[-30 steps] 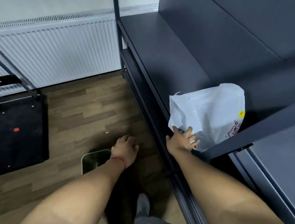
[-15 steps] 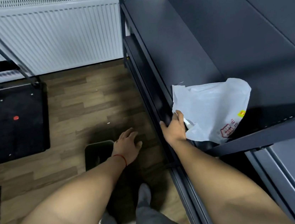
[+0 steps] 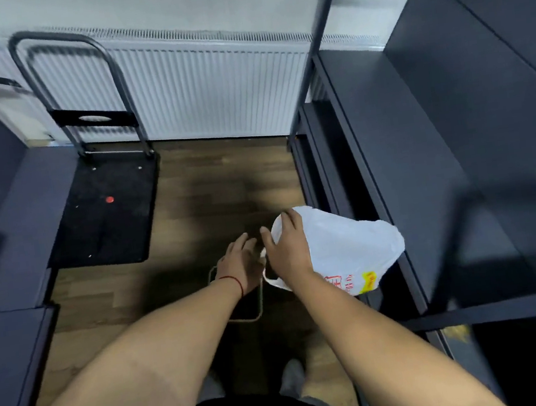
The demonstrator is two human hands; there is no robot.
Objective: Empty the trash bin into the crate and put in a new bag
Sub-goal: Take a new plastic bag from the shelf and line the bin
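A white plastic bag [image 3: 343, 247] with red and yellow print hangs in the air beside the dark shelf unit, gripped at its left edge by my right hand [image 3: 287, 251]. My left hand [image 3: 242, 265] hovers just left of it, fingers apart, holding nothing, a red string on the wrist. Below both hands the small trash bin [image 3: 252, 309] stands on the wooden floor; only part of its pale rim shows, the rest hidden by my hands and forearm. No crate is in view.
A dark metal shelf unit [image 3: 424, 166] runs along the right. A black platform trolley [image 3: 109, 215] with a metal handle stands at the left, a white radiator [image 3: 205, 89] behind. Dark blue surfaces [image 3: 4, 269] line the left edge. My feet [image 3: 291, 378] stand behind the bin.
My right hand has pulled the white bag off the shelf and leftward over the floor, above the bin. My left hand has come up close to the bag.
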